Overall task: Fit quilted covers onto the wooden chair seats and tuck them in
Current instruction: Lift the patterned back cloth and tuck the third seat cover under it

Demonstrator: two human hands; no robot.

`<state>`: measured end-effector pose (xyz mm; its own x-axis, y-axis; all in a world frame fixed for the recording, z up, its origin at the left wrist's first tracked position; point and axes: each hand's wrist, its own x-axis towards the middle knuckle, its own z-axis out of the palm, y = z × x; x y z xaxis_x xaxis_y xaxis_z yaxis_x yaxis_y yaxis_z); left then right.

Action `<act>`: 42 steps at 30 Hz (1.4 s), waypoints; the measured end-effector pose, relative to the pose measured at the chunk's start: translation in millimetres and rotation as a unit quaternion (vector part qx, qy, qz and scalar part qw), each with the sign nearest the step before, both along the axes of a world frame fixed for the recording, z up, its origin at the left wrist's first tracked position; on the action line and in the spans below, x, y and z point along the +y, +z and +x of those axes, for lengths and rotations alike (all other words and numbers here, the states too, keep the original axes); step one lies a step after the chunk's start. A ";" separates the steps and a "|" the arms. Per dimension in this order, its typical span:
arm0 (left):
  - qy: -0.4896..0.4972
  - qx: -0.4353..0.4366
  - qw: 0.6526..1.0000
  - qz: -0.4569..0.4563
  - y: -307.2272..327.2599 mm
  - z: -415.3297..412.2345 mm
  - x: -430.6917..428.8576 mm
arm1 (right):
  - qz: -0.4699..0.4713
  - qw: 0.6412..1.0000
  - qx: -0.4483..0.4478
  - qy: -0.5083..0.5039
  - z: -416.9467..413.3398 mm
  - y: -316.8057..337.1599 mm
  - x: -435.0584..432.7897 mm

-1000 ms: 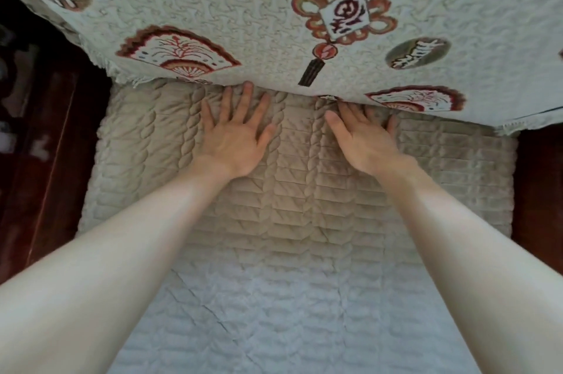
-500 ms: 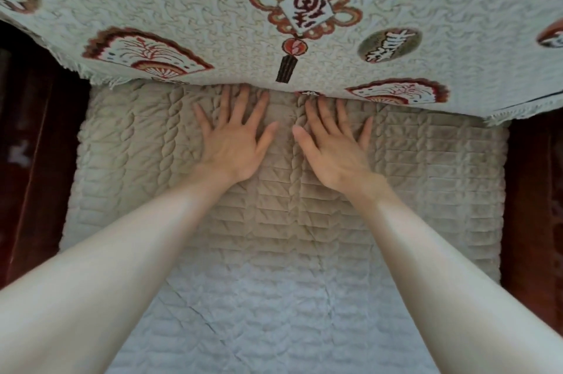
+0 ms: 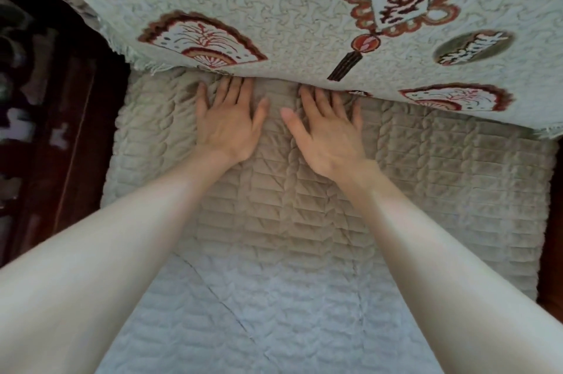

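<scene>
I'm bringing my flat, empty left hand [image 3: 227, 127] and right hand [image 3: 327, 136] closer together, tucking the seat cover [image 3: 426, 191] under the patterned throw [image 3: 289, 8].

This looks like a home, most likely a sitting room. A beige quilted seat cover [image 3: 426, 175] lies over a wide seat edged by a dark polished wood frame [image 3: 76, 130], as on a traditional wooden chair or sofa. A pale fringed throw [image 3: 289, 8] hangs at the back, woven with fans [image 3: 202, 41], a red knot charm [image 3: 399, 2] and calligraphy ovals [image 3: 472, 47].
</scene>
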<state>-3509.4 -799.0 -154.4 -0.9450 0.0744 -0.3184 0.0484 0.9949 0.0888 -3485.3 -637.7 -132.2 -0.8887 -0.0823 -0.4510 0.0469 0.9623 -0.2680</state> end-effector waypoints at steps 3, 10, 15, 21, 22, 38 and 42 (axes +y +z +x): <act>0.008 0.009 1.000 0.018 0.5 1.2 -20.1 | 0.003 0.999 -0.024 0.041 -6.0 1.1 -18.8; 0.061 0.058 0.995 0.045 3.1 20.7 -82.4 | 0.005 0.999 -0.035 0.005 -10.7 6.3 -56.1; 0.087 0.011 0.996 0.034 -4.6 12.3 -74.6 | 0.006 0.998 -0.057 0.005 -19.0 5.0 -89.7; 0.146 0.020 0.987 0.069 -4.2 19.3 -94.4 | -0.005 0.998 -0.044 0.033 -16.2 9.6 -92.0; 0.149 0.022 0.985 0.081 -4.2 17.7 -96.5 | -0.005 0.999 -0.043 0.025 -18.1 9.2 -96.5; 0.079 0.008 0.994 0.079 16.1 18.1 -89.1 | -0.077 0.996 0.005 0.047 -23.9 8.5 -97.2; 0.064 -0.051 0.994 0.070 10.7 9.7 -67.5 | -0.061 0.998 -0.016 0.000 -11.0 -0.4 -69.4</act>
